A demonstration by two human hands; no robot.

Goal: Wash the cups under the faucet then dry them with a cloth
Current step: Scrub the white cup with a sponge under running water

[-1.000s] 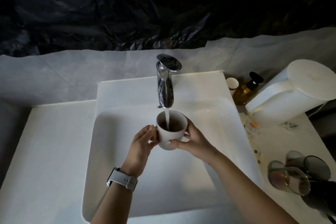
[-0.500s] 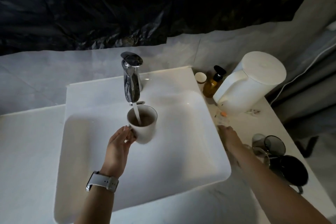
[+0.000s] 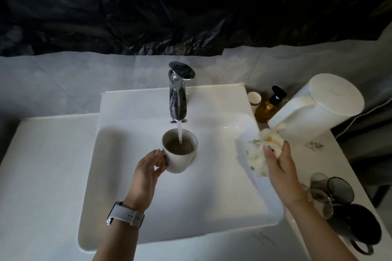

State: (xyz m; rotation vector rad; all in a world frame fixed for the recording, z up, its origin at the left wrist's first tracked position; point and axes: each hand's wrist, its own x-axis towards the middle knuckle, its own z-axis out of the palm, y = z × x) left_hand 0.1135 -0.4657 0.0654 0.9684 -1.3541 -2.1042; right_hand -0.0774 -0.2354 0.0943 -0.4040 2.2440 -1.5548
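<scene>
A white cup (image 3: 180, 160) hangs over the white sink (image 3: 131, 207), upright and nearly full of water. My left hand (image 3: 149, 167) grips it from the left side. Water runs from the chrome faucet (image 3: 178, 93) straight into the cup. Over the sink's right rim, my right hand (image 3: 277, 163) holds a crumpled white cloth (image 3: 263, 146) with a small yellow spot. Dark glass cups (image 3: 337, 190) and a black mug (image 3: 358, 231) lie on the counter at the right, partly behind my right forearm.
A white kettle (image 3: 322, 106) stands at the back right, with an amber pump bottle (image 3: 268, 106) and a small paper cup (image 3: 254, 99) beside it. White counter (image 3: 42, 176) stretches to the left of the sink. Black plastic sheeting covers the wall behind.
My right hand let go of the cup, reached to the counter at the right and picked up the cloth. My left hand keeps the cup under the running water.
</scene>
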